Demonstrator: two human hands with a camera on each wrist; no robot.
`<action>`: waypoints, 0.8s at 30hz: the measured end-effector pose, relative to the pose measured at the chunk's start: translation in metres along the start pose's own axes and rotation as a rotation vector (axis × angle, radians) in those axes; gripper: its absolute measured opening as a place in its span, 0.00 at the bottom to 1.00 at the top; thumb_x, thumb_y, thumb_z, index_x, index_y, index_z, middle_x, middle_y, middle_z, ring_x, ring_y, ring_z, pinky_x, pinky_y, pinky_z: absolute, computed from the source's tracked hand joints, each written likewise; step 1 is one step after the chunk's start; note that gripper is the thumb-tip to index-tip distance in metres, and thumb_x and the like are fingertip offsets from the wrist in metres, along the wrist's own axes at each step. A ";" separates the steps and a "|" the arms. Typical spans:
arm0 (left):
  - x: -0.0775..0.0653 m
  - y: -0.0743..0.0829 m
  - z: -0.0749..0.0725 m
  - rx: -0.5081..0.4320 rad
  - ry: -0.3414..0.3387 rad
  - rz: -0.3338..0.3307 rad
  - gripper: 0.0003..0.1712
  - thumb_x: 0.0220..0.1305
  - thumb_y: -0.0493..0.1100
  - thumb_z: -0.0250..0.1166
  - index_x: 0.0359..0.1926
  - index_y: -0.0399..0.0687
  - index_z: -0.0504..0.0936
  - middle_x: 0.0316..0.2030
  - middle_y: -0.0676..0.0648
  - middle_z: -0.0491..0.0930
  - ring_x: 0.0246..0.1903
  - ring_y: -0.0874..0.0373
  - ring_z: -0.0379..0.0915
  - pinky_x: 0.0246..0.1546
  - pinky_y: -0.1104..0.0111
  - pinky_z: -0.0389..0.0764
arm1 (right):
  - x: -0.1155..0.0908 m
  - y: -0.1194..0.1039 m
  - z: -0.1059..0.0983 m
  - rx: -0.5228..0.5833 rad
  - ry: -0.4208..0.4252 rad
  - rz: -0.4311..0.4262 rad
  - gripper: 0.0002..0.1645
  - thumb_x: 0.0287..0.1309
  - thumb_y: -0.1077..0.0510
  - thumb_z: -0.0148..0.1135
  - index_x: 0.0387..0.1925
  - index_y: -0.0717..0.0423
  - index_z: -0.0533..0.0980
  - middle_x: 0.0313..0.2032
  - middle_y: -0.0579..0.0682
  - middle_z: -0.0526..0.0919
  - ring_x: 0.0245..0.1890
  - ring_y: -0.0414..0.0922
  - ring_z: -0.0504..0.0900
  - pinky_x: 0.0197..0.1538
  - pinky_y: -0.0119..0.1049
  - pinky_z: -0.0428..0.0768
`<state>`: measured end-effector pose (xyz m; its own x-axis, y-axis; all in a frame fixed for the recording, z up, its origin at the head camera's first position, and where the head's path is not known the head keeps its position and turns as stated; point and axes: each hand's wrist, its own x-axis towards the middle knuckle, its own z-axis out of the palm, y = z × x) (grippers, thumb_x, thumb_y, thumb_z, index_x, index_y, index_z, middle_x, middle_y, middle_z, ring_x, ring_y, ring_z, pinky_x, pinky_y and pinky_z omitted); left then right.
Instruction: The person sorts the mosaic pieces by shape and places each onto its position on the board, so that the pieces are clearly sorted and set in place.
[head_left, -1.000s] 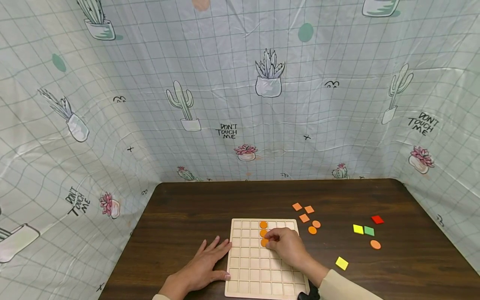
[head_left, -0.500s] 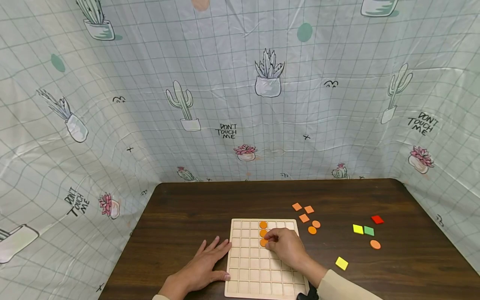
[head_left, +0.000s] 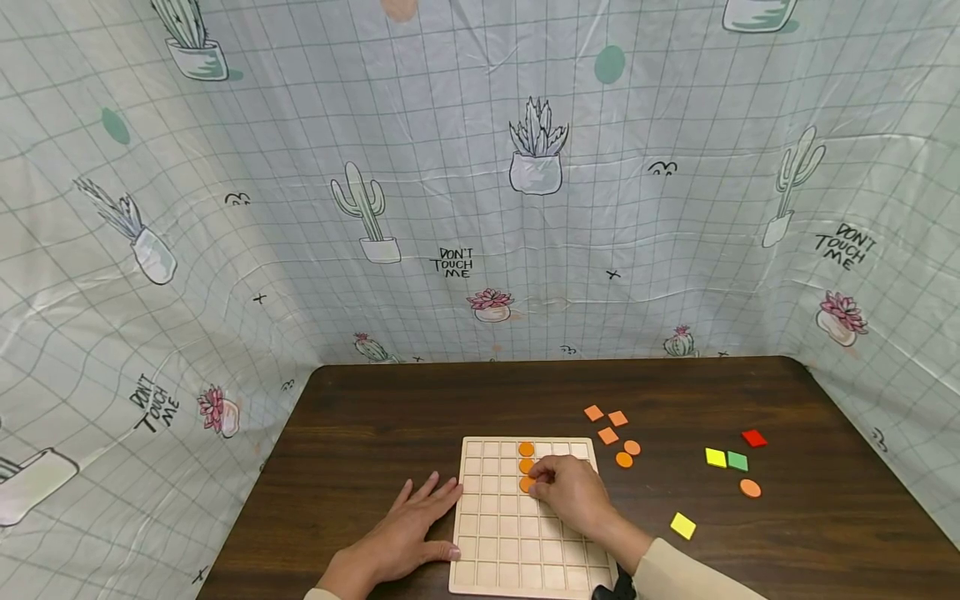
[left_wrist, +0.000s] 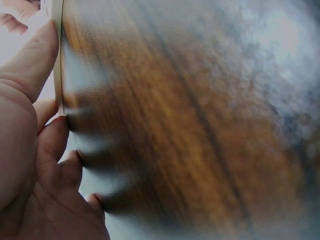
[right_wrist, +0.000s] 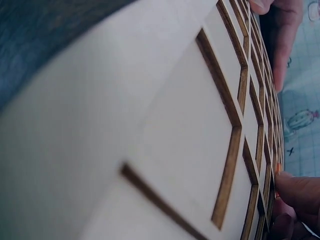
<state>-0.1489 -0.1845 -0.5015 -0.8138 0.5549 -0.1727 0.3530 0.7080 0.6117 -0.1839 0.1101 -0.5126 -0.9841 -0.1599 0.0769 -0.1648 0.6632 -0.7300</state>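
A pale wooden grid board [head_left: 489,527] lies on the dark wooden table. Three orange discs stand in one column of its far rows; the nearest is an orange disc [head_left: 525,484]. My right hand [head_left: 573,493] reaches over the board, thumb and forefinger curled at that disc's right edge, seeming to pinch it. In the right wrist view, a sliver of orange shows beside the thumb [right_wrist: 297,190]. My left hand [head_left: 405,529] lies spread on the table, fingertips and thumb touching the board's left edge. The left wrist view shows its fingers [left_wrist: 52,140] along that edge.
Right of the board lie several orange squares [head_left: 608,436] and two orange discs [head_left: 624,460]. Farther right are a yellow square [head_left: 716,457], a green square [head_left: 738,461], a red square [head_left: 754,437], another orange disc [head_left: 751,488] and a nearer yellow square [head_left: 683,525]. A printed curtain [head_left: 450,317] surrounds the table.
Almost nothing differs. Both hands keep their places, and the discs stay in the same cells; only a very slight shift of the head view shows.
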 end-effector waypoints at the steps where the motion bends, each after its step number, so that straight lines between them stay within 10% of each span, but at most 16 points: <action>1: 0.000 0.000 0.000 0.000 0.000 -0.001 0.53 0.65 0.63 0.70 0.83 0.48 0.60 0.82 0.45 0.56 0.84 0.39 0.42 0.80 0.34 0.36 | 0.000 0.000 0.000 -0.001 0.000 0.000 0.06 0.55 0.61 0.79 0.34 0.49 0.88 0.26 0.37 0.83 0.27 0.35 0.77 0.32 0.32 0.77; 24: 0.000 0.001 -0.001 -0.003 -0.004 -0.009 0.53 0.64 0.62 0.71 0.83 0.50 0.60 0.83 0.45 0.56 0.84 0.39 0.41 0.80 0.35 0.35 | 0.000 0.012 -0.018 0.197 0.055 0.071 0.10 0.59 0.68 0.74 0.43 0.55 0.87 0.33 0.44 0.84 0.31 0.39 0.79 0.34 0.31 0.78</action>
<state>-0.1484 -0.1842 -0.5003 -0.8151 0.5502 -0.1812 0.3441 0.7116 0.6125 -0.1868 0.1317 -0.5090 -0.9958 -0.0739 0.0536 -0.0841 0.5145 -0.8533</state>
